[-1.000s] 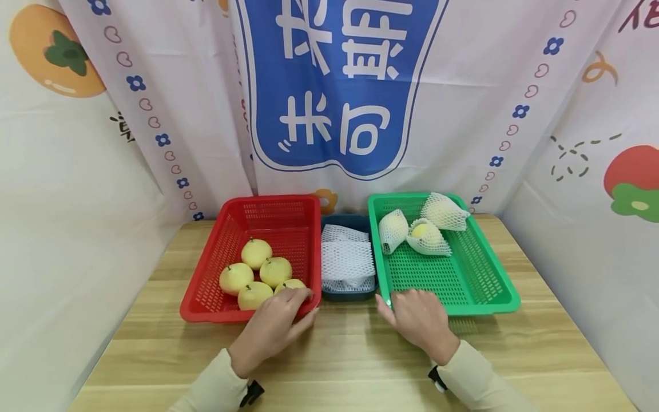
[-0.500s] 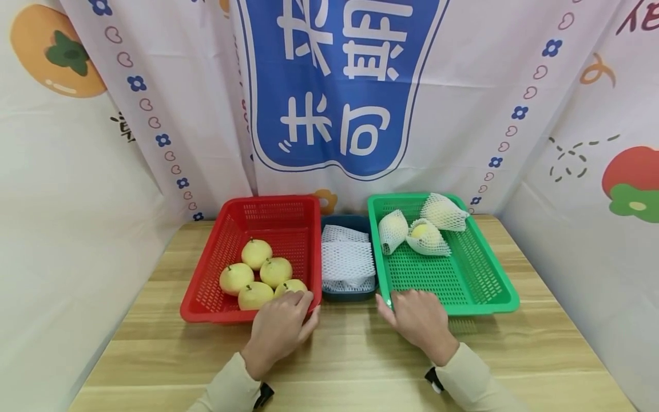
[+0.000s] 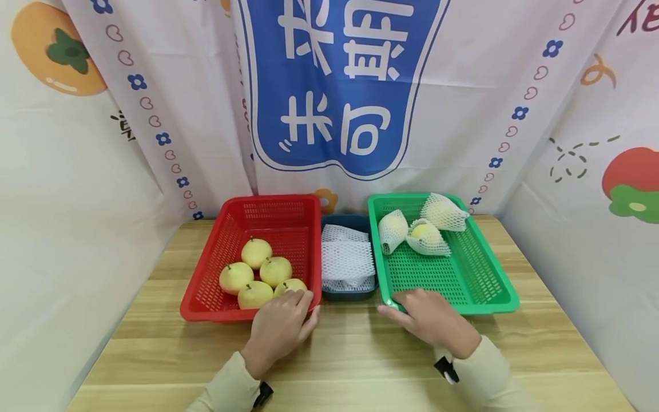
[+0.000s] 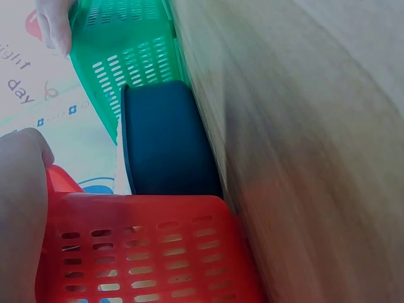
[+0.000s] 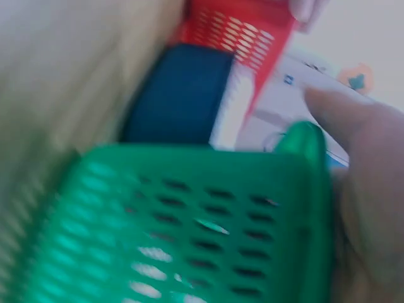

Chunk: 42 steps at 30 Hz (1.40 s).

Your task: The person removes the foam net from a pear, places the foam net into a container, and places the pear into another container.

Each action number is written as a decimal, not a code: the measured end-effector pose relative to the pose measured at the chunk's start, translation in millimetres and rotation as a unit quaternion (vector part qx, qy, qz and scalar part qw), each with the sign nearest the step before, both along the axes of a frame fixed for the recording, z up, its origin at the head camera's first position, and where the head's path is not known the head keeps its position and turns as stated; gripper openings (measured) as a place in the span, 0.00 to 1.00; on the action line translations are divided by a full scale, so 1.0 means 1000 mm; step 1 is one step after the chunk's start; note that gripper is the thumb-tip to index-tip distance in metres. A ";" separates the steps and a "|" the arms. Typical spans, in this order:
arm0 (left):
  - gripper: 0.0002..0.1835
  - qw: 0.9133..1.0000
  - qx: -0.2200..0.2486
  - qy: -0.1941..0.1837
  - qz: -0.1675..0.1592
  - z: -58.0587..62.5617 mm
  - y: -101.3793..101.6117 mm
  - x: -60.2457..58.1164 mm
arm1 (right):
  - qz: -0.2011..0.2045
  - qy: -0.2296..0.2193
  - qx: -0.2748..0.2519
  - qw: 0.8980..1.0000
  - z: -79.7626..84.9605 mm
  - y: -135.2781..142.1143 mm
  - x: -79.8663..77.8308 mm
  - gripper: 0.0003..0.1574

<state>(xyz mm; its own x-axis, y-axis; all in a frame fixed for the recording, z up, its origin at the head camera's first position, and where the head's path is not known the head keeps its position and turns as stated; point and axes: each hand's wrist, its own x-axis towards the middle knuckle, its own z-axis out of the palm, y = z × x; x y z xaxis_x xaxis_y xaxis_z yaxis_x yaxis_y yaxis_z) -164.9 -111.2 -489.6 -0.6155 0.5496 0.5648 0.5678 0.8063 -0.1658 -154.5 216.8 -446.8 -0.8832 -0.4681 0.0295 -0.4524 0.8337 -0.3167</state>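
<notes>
My left hand [image 3: 280,326] grips the front rim of a red plastic basket [image 3: 206,274] near its right corner, fingers over the edge and thumb outside. Several bare yellow pears [image 3: 256,254] lie in that basket, one of them partly behind the hand. At the front left corner of a green plastic basket [image 3: 494,269], my right hand [image 3: 429,320] holds the rim, its thumb along the outside. Three pears in white foam nets [image 3: 428,237] sit toward the back of the green basket. The right wrist view is blurred and shows the green basket's wall [image 5: 208,221] close up.
Between the baskets stands a dark blue tub [image 3: 350,296] with a stack of white foam nets [image 3: 347,257]. All three containers are on a wooden table [image 3: 340,360]. Printed white cloth [image 3: 463,114] hangs behind and at both sides.
My left hand moved slightly right along the red rim, then stayed. My right hand has turned and its wrist has shifted right at the green corner. Both baskets look nearly unmoved.
</notes>
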 end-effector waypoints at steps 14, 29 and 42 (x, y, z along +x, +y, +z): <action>0.13 1.000 -0.010 -0.007 0.003 0.001 -0.001 0.000 | -0.002 -0.062 0.014 0.998 0.079 0.047 -0.055 0.34; 0.13 1.000 0.000 0.012 -0.014 -0.003 -0.002 -0.003 | -0.146 -0.062 0.078 0.984 0.046 0.084 -0.143 0.41; 0.18 1.000 -0.002 0.012 -0.013 -0.003 -0.002 -0.002 | -0.139 0.020 0.165 0.976 0.009 0.061 -0.167 0.25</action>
